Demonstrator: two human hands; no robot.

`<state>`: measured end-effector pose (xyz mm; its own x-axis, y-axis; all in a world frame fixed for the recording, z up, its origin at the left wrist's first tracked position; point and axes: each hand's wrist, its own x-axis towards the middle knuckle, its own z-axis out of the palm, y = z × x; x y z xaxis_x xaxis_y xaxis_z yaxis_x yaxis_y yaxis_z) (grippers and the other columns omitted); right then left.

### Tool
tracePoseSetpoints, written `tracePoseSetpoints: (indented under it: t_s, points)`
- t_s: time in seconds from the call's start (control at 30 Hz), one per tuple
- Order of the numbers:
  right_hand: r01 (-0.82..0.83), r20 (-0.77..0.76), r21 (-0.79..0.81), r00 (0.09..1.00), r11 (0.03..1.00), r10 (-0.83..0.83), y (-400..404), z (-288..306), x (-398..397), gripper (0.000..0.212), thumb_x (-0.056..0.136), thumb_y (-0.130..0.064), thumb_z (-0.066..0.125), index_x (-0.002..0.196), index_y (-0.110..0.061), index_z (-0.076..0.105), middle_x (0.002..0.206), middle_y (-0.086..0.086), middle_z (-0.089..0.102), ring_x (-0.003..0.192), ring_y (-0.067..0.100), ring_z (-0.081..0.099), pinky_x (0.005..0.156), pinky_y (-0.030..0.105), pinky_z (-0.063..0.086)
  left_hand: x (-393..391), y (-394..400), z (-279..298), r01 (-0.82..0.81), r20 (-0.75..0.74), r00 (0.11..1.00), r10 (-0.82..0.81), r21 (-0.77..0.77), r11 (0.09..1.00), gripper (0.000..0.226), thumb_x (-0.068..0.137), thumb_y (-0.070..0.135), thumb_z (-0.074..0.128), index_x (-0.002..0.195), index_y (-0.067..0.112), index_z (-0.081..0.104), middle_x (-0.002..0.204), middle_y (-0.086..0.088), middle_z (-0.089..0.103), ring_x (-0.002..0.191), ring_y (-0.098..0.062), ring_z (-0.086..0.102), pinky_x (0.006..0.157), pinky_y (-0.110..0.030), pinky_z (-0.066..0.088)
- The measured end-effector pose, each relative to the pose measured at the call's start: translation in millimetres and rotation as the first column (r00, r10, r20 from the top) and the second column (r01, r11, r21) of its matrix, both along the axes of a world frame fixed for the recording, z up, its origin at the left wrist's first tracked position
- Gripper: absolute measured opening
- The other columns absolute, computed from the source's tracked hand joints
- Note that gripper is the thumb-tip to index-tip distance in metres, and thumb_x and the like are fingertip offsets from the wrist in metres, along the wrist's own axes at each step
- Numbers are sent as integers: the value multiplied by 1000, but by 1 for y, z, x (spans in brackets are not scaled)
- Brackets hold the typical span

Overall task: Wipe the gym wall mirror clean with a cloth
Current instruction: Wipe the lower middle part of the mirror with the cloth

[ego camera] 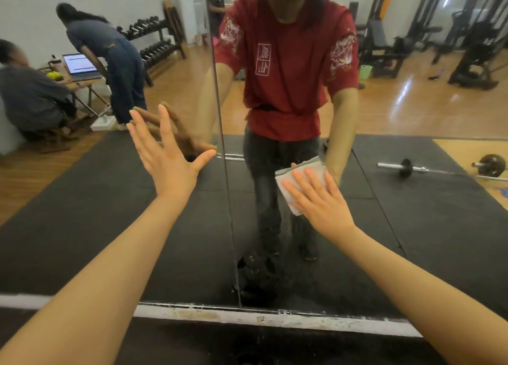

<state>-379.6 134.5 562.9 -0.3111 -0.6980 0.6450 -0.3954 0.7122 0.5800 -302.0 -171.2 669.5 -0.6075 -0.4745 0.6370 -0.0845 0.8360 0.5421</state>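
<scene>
White folded cloth (298, 182), one only, is lying flat against the wall mirror (412, 213), low on the right pane just beside the vertical seam (229, 199) between 2 panes; the right hand (319, 199) is pressing it to the glass w/ fingers straight and spread, nothing gripped; the left hand (167, 155) is resting flat on the left pane, fingers splayed and straight, thumb reaching toward the seam, holding nothing; both forearms are stretching up from the bottom corners. Reflected in the glass: 1 person in a red tee (288, 70) and dark trousers wearing a grey headset; 2 more people at left by a small table w/ 1 open laptop (79, 65); 1 dumbbell rack (154, 40) w/ 2 tiers; 1 barbell (439, 168) lying on black floor mats; several weight machines at back right, exact no. unclear. White scuffed strip (247, 314) is running along the mirror's foot.
</scene>
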Motion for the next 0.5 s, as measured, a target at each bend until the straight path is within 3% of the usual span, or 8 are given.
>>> tracePoseSetpoints:
  t_s: [0.13, 0.3, 0.5]
  points:
    - [20, 48, -58, 999, 998, -18, -7, -4, 4, 95, 77, -18, 78, 155, -20, 23, 159, 11, 10, 146, 33, 12, 120, 52, 6, -1, 0, -1, -11, 14, 1000, 11, -19, 1000, 118, 69, 68, 66, 158, 22, 3, 161, -28, -10, 148, -46, -9, 117, -65, 12]
    - [-47, 70, -71, 996, 996, 52, -72, 2, 16, 79, 84, -8, 48, 157, -20, 21, 162, 10, 3, 149, 31, 4, 121, 52, -2, 2, -3, 1, -4, 35, 999, 6, -54, 999, 115, 73, 61, 72, 159, 22, 5, 162, -26, -10, 149, -45, -8, 115, -65, 13]
    - [-118, 108, -103, 986, 988, 129, -66, 7, 19, 69, 87, -8, 42, 154, -10, 25, 160, 9, 20, 148, 30, 18, 122, 48, 2, 31, 3, -49, 34, 4, 999, -34, -212, 977, 79, 86, 36, 70, 153, 25, 29, 161, -24, 12, 147, -43, 12, 110, -64, 25]
